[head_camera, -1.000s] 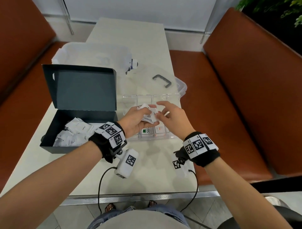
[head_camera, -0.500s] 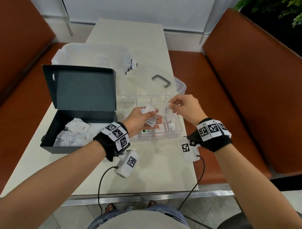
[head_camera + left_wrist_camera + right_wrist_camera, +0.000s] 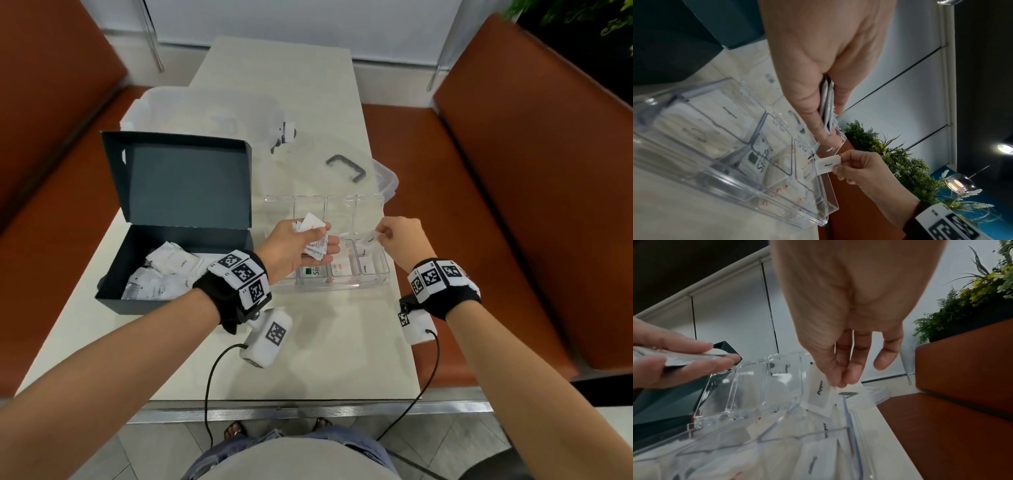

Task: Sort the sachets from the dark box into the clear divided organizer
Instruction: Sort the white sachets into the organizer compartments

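The dark box (image 3: 113, 294) stands open at the left of the table with several white sachets (image 3: 171, 270) inside. To its right lies the clear divided organizer (image 3: 383, 279) (image 3: 764, 204) (image 3: 748, 434), with sachets in its near compartments. My left hand (image 3: 308, 243) (image 3: 826, 113) hovers over the organizer and holds a small stack of sachets (image 3: 313, 236) between thumb and fingers. My right hand (image 3: 383, 233) (image 3: 840, 382) pinches one white pepper sachet (image 3: 370, 237) (image 3: 827, 164) (image 3: 821, 394) just above the organizer's right-hand compartments.
Behind the organizer lies its clear lid (image 3: 342, 178) with a grey handle (image 3: 346, 168). A translucent bin (image 3: 205, 113) stands behind the dark box. Orange benches (image 3: 513, 205) flank the white table (image 3: 325, 359). Cables hang off the near table edge.
My right hand drew a pepper sachet from the stack in my left hand and carried it right, then lowered it toward the organizer's right side. The left hand stayed nearly still.
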Demonstrator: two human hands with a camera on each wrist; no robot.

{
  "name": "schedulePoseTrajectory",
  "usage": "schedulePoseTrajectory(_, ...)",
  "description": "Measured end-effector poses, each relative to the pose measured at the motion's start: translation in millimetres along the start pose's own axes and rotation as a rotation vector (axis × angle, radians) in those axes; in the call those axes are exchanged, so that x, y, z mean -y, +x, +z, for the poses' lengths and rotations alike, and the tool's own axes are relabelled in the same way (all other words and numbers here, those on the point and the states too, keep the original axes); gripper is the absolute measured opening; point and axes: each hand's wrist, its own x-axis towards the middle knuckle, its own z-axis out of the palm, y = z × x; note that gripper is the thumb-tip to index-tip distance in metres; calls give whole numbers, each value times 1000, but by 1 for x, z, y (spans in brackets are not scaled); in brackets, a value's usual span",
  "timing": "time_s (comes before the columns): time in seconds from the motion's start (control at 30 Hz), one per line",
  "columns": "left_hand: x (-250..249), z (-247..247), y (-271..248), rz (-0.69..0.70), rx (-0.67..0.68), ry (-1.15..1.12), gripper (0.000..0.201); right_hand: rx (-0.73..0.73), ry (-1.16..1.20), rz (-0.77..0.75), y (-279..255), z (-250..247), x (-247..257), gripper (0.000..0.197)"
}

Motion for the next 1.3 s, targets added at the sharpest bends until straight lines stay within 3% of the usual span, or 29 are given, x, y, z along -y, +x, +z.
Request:
schedulePoseTrajectory(0.27,0,0,-3,-9,-8,0,27,16,-232,-82,-4,12,7,21)
schedulePoseTrajectory(0.6,-1,2,-4,-22,-11,5,28,-6,-320,-158,-3,19,11,16)
schedulePoseTrajectory(0.77,-1,0,-4,-26,-11,2,28,-38,-368,-176,0,23,9,5)
schedulePoseTrajectory(0.97,0,-1,-3,-38,-2,-25,29,-57,-392,-182,-3,20,15,11)
schedulePoseTrajectory(1.07,-1,-1,-2,-47,-5,-60,32,-136,-245,-159,-9,9,24,12)
schedulePoseTrajectory(1.13,-2,0,-1,-65,-10,-92,34,-163,16,-144,-16,-3,36,13)
schedulePoseTrajectory(1.2,-3,0,0,-90,2,-133,32,-128,298,-134,-25,-12,54,11)
schedulePoseTrajectory(1.3,-5,0,1,-119,22,-208,29,-29,487,-161,-42,-17,76,17)
